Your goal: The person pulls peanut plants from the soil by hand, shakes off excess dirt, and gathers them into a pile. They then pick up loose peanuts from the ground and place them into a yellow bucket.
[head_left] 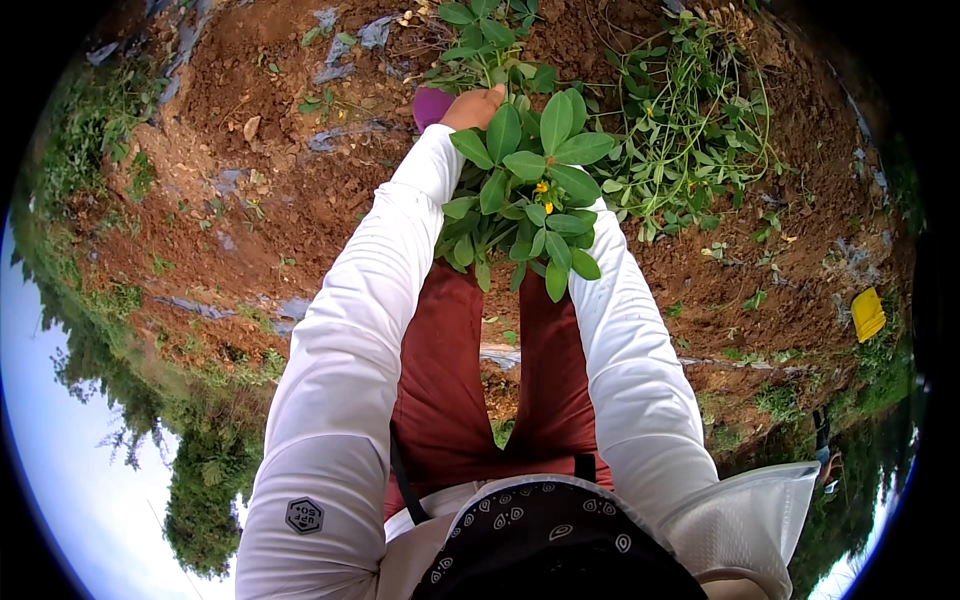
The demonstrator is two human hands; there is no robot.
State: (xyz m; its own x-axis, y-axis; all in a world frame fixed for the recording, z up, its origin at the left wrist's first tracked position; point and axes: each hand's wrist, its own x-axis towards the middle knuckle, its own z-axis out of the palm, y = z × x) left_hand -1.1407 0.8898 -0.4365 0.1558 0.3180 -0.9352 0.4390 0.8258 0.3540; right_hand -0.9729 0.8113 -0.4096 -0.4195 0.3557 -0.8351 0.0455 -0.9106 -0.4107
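A leafy green peanut plant (556, 148) with small yellow flowers rises between my forearms and covers much of the space there. My left hand (474, 108) is closed at its far left side, around stems at the plant's base as far as I can see; the fingertips are hidden. Beside that hand shows a purple patch (432, 107), perhaps part of a glove. My right forearm (618, 290) runs up behind the leaves, which hide the right hand and its fingers. More peanut leaves (485, 30) stand just beyond my left hand.
Uprooted, tangled peanut plants (685, 140) lie on the reddish soil (240, 170) at the far right. Scraps of grey plastic film (340, 72) are scattered at left. A yellow object (868, 314) lies at the right edge. Trees (205, 500) stand at lower left.
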